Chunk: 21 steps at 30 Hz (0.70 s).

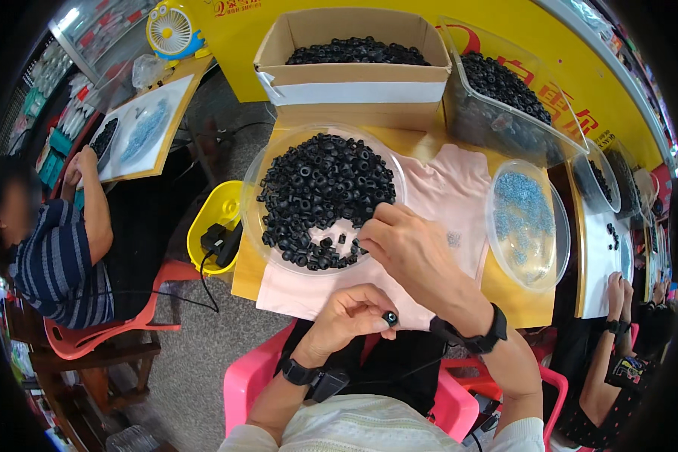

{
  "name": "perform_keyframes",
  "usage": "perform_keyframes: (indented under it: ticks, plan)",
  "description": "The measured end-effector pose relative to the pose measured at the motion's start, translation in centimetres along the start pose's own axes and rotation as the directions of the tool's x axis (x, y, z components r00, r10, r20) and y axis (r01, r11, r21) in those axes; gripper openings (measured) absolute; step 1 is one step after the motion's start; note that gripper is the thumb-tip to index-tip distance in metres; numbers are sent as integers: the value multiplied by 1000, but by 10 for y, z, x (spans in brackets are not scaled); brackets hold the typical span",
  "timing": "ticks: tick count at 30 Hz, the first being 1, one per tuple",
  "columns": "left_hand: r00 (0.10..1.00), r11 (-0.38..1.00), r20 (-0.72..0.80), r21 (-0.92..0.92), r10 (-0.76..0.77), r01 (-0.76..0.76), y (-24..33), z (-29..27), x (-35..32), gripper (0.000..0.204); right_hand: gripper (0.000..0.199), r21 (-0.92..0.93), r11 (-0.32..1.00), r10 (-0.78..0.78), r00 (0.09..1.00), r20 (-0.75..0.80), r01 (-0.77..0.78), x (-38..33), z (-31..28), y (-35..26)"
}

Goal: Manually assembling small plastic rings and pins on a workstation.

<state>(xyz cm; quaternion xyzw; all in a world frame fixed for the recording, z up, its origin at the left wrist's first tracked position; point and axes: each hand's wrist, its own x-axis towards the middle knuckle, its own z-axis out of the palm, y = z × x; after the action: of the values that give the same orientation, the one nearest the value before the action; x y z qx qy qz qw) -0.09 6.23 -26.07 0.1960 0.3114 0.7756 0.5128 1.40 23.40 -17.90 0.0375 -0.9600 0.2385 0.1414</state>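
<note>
My left hand (pixel 348 320), low over the table's near edge, pinches a small round black plastic part (pixel 390 319) with a pale spot in its middle. My right hand (pixel 414 245) is at the right side of a round clear tray (pixel 252 218), its fingers closed together at the rim. Whatever those fingertips hold, if anything, is hidden. Heaped in the tray are many small black ring-shaped plastic parts (pixel 324 177), with a thinner patch at the near right. Under the tray lies a pink cloth (pixel 448 188), shaped like a shirt.
Behind the tray stand a cardboard box (pixel 354 92) and a clear plastic bin (pixel 497 124), both with black parts. A round tray of small blue pieces (pixel 521 207) sits at the right. A yellow basket (pixel 203 218) holds a black adapter. People work at tables on both sides.
</note>
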Motion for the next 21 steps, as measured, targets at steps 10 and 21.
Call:
perform_keyframes:
  ticks: [10, 21]
  plan:
    - [996, 997, 68, -49, -57, 60, 2, 0, -1, 14, 6, -157, 986, -43, 992, 120, 62, 25, 38, 8]
    - [995, 999, 81, 6, -53, 53, -2, 0, 0, 17, 10, -183, 974, -111, 985, 135, 135, 26, 51, 9]
